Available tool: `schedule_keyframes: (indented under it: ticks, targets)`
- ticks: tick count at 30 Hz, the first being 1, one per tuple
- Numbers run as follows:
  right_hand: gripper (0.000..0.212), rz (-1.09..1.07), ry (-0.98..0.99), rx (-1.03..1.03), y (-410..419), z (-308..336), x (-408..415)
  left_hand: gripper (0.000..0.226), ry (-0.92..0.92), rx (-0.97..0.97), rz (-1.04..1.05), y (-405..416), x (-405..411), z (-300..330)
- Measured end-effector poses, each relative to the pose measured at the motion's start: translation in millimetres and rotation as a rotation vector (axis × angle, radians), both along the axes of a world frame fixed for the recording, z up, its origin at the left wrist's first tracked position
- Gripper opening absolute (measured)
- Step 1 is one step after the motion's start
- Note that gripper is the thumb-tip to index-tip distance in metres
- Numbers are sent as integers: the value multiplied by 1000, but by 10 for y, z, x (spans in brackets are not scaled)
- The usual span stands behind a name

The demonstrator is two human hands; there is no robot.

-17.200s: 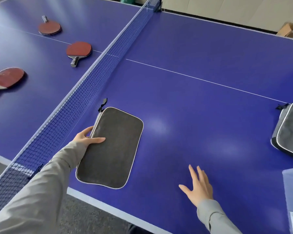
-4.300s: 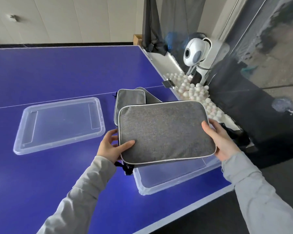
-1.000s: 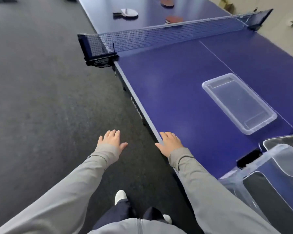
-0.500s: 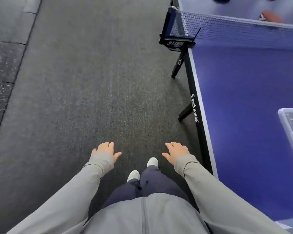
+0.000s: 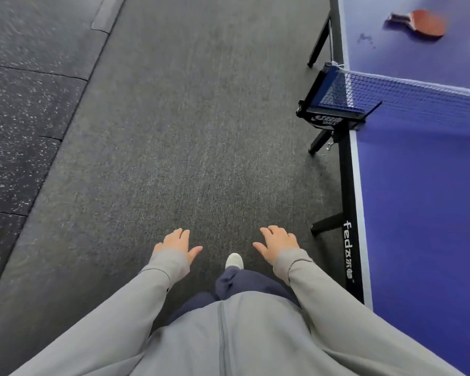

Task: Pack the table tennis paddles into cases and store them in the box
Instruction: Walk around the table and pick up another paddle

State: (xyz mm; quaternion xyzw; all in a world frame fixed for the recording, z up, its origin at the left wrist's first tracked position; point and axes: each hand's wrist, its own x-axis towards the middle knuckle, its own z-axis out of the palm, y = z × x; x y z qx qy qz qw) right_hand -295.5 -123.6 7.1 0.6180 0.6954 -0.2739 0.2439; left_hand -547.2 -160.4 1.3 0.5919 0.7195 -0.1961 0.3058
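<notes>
Two hands hang empty in your head view: your left hand [image 5: 177,245] and right hand [image 5: 278,243] are both spread, palms down over the grey floor [image 5: 174,131], touching nothing. You stand beside the blue bench [image 5: 418,213], its long edge running along your right. The net [image 5: 391,96] crosses it ahead, clamped at the near post. Beyond the net, at the far right, one red paddle [image 5: 426,23] lies flat on the bench, well apart from you. No case or box shows here. You seem to be between packings, going to fetch a paddle. Next, you need to pass the net post, reach over the bench edge and take that paddle.
</notes>
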Motion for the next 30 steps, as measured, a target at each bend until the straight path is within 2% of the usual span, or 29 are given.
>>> schedule_keyframes:
  ticks: [6, 11, 21, 25, 30]
  targets:
    - [48, -27, -7, 29, 772, 37, -62, 67, -29, 13, 79, 794, -219, -34]
    - [49, -83, -18, -27, 1356, -49, -359, 64, -53, 40, 139, 1499, -708, -114]
    - [52, -281, -22, -18, 2884, 10, -1296, 64, -35, 27, -37, 3421, -1686, -136]
    - [52, -362, 14, 12, 3411, 96, -1447, 63, -69, 29, -60, 4069, -1803, -76]
    - [52, -464, 3, -45, 3909, 56, -1391, 64, -114, -33, -29, 4790, -1739, -171]
